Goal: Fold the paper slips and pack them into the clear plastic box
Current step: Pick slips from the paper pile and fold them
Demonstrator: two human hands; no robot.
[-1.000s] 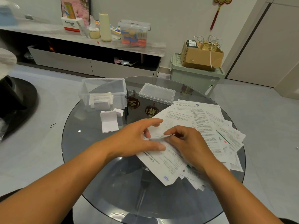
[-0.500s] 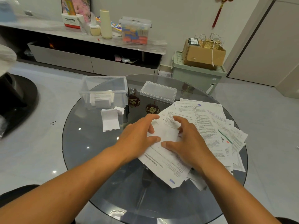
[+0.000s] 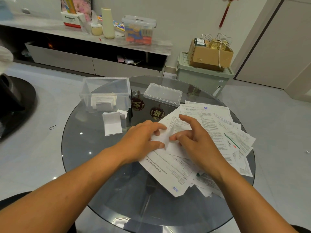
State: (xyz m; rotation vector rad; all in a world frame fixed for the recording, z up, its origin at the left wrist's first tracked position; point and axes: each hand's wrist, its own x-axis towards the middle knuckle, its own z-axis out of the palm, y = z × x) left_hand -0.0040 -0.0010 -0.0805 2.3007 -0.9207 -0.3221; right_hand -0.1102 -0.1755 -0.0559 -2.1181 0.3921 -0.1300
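Both hands work at the near centre of the round dark glass table point(image 3: 87, 148). The left hand point(image 3: 141, 142) lies palm down on a small white paper slip point(image 3: 164, 140), thumb and forefinger pinched on its left edge. The right hand point(image 3: 196, 140) meets it from the other side, thumb and bent fingers pressing the same slip, forefinger raised and extended clear of the paper. The slip rests on top of a loose spread of white printed paper sheets point(image 3: 210, 125) covering the right half of the table, some overhanging the near edge.

The clear rectangular plastic box point(image 3: 106, 91) stands open at the far left of the table, with several folded slips visible inside. Its clear flat lid point(image 3: 162, 94) lies separately to the right of it. A folded white slip point(image 3: 112, 123) lies on the glass just in front of the box, apart from both hands.
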